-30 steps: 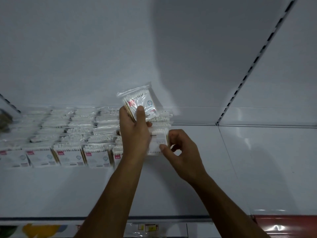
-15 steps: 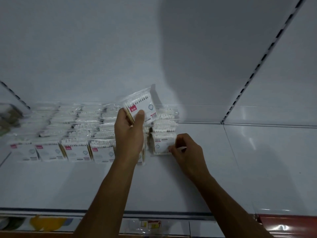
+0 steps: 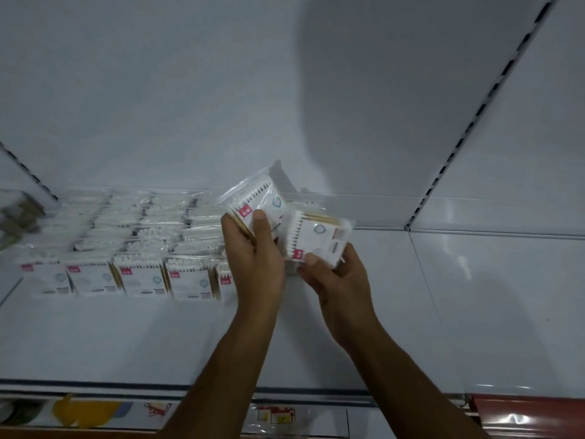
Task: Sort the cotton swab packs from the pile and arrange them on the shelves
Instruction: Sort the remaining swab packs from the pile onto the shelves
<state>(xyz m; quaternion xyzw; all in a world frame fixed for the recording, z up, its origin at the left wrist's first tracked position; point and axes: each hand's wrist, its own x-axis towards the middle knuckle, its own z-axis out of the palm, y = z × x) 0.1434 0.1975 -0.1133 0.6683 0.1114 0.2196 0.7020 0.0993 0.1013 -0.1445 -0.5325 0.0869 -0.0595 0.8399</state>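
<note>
One pack [image 3: 311, 240], lying on the shelf [image 3: 443, 312] a moment ago, is being pinched aloft by right hand [image 3: 335, 277]; a stack of packs [image 3: 256, 201] is being gripped by left hand [image 3: 256, 258]; the rows [image 3: 142, 248] are being extended.

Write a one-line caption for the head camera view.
Each hand, left and right, holds cotton swab packs above a white shelf beside tidy rows.

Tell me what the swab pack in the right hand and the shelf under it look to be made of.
Swab pack held by the right hand: clear glossy plastic film, judging by its shine and crinkles, over white tips on tan sticks, probably wood. Shelf: likely painted metal; smooth white surface with soft reflections.
</note>
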